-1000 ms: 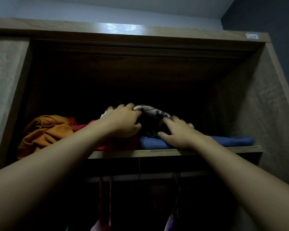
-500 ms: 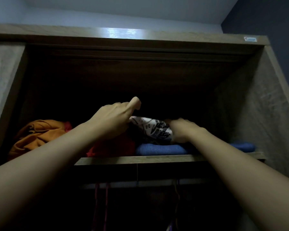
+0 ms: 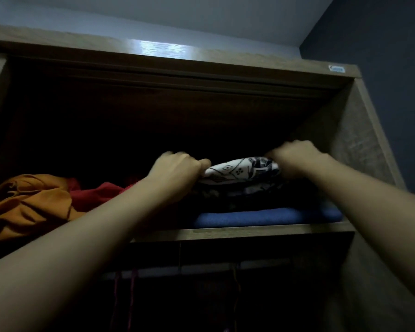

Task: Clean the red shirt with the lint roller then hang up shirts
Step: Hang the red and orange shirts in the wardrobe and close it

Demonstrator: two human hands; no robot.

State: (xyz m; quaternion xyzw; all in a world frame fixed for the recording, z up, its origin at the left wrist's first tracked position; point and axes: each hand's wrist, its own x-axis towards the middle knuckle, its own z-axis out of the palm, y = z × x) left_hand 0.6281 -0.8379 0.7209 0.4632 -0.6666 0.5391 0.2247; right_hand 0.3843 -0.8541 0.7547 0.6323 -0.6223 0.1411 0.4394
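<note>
Pinching patterned cloth [image 3: 240, 172] edges (left grip [image 3: 177, 168], right grip [image 3: 295, 156])

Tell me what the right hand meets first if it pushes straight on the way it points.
The right hand grips the patterned cloth, so it would shove that first. Beyond, only the dark rear above the wardrobe shelf shows; probably the back panel, though depth is unclear.

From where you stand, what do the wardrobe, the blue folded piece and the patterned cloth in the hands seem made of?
The wardrobe looks like laminated board: matte wood-grain faces, sheen on top. The blue folded piece seems soft knit or fleece, fuzzy, matte. The patterned cloth is thin printed fabric, black on white, bunching where gripped.
</note>
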